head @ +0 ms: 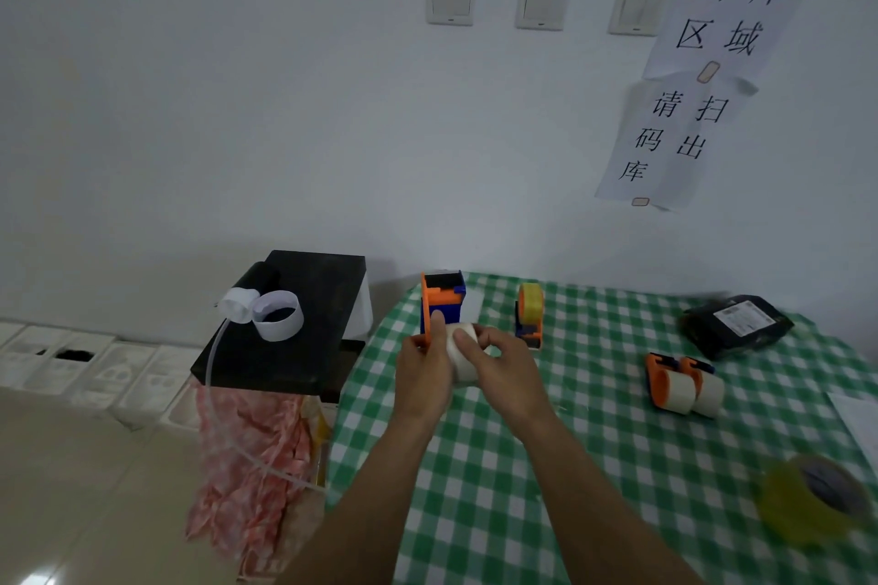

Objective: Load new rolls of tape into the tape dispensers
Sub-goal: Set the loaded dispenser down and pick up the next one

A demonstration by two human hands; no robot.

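While far wall notices read "出库区域" and "请扫码出库", left hand and right hand both grasp a white tape roll against the orange-blue dispenser.

Mount: riding on the person's head.
Facing: looking forward and down, taking in table and wall.
Nearness: hovering close above the table.
Centre: framing left hand and right hand mid-picture.
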